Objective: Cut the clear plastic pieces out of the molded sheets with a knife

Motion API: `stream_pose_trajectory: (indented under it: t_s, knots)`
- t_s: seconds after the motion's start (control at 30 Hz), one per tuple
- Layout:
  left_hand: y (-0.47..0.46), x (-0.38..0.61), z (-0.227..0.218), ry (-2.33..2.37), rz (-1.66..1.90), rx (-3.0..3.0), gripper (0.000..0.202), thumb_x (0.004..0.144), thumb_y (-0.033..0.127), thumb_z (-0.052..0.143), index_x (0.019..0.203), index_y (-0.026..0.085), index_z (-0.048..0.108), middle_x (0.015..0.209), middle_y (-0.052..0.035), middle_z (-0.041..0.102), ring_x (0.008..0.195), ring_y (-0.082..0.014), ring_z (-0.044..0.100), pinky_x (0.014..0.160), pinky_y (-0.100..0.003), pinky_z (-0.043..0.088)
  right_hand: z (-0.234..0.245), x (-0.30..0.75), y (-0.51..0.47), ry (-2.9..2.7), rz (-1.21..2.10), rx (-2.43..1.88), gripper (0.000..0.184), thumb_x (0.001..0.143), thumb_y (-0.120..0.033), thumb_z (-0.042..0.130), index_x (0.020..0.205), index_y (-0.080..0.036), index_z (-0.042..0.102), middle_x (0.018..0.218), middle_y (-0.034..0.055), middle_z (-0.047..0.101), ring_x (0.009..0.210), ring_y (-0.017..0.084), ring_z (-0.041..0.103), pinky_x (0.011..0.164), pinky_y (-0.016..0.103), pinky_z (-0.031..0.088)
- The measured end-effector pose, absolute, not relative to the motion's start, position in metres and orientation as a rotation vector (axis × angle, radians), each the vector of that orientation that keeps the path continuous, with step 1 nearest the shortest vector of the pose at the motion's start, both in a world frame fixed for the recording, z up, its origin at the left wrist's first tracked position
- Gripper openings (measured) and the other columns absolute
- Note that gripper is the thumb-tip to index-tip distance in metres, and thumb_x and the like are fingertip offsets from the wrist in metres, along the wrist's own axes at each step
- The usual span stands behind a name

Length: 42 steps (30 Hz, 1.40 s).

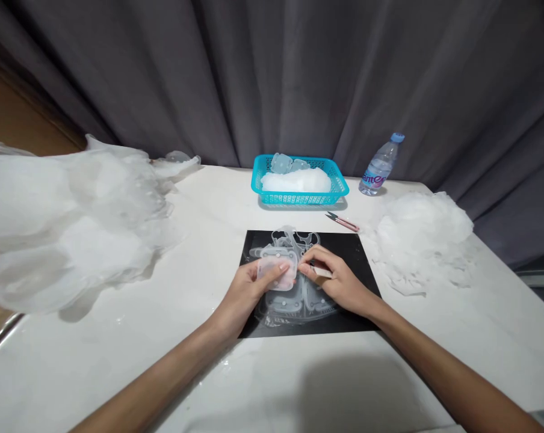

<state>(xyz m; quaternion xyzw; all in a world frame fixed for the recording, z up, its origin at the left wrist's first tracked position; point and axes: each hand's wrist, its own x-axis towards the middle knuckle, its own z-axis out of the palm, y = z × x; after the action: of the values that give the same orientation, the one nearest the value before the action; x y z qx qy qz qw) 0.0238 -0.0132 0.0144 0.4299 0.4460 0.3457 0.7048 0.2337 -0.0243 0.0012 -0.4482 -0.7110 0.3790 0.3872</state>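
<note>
My left hand (258, 278) is closed round a translucent square plastic piece (276, 278) with rounded corners, its thumb lying across the top face. At the right edge of that piece, my right hand (333, 276) has thumb and forefinger pinched together; what they grip is too small to make out. A pale strip (322, 272) shows under the right hand's fingers. Beneath both hands, more clear moulded plastic pieces (284, 302) and curly clear trimmings (292, 237) lie on a black mat (353, 249), partly covered by the hands.
Behind the mat stands a turquoise basket (299, 197) holding a white mass and some clear square pieces. Pink-handled thread snips (343, 221) lie near a water bottle (380, 167). Heaps of filmy white material sit left (82, 222) and right (423, 231) on the white table (200, 216).
</note>
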Motion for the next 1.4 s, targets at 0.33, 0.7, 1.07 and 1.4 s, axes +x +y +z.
stream_pose_trajectory:
  t_s: [0.33, 0.7, 1.07, 1.4]
  knots:
    - [-0.019, 0.027, 0.01, 0.965, 0.609, 1.073, 0.04, 0.081, 0.054, 0.083, 0.085, 0.015, 0.077, 0.081, -0.0057, 0.075, 0.071, -0.0168, 0.064, 0.07, -0.027, 0.048, 0.007, 0.254, -0.024, -1.919, 0.723, -1.257, 0.011, 0.099, -0.025, 0.061, 0.101, -0.024, 0.071, 0.103, 0.0048, 0.067, 0.087, 0.02, 0.06, 0.079, 0.035, 0.047]
    - [-0.009, 0.006, 0.019, 1.024, 0.447, 1.518, 0.048, 0.086, 0.06, 0.072, 0.065, 0.017, 0.067, 0.058, 0.0007, 0.06, 0.055, -0.0141, 0.049, 0.055, -0.026, 0.033, 0.033, 0.213, 0.007, -2.079, 1.083, -1.11, 0.013, 0.099, -0.029, 0.062, 0.099, -0.023, 0.073, 0.098, 0.0009, 0.073, 0.09, 0.018, 0.065, 0.081, 0.031, 0.047]
    - [-0.014, 0.004, 0.028, 1.047, 0.384, 1.817, 0.049, 0.108, 0.051, 0.04, 0.08, 0.018, 0.063, 0.067, -0.0003, 0.065, 0.059, -0.0159, 0.059, 0.062, -0.027, 0.045, 0.044, 0.223, 0.025, -2.125, 1.371, -1.035, 0.014, 0.095, -0.03, 0.069, 0.088, -0.018, 0.072, 0.082, -0.0003, 0.069, 0.072, 0.014, 0.056, 0.066, 0.025, 0.04]
    - [-0.033, 0.011, 0.01, 1.075, 0.483, 2.438, 0.019, 0.104, 0.013, 0.043, 0.097, 0.02, 0.058, 0.08, -0.0031, 0.068, 0.07, -0.0215, 0.068, 0.065, -0.031, 0.05, 0.013, 0.212, 0.04, -2.14, 0.641, -1.475, 0.006, 0.1, -0.017, 0.059, 0.098, -0.018, 0.065, 0.1, 0.007, 0.071, 0.093, 0.021, 0.062, 0.079, 0.03, 0.038]
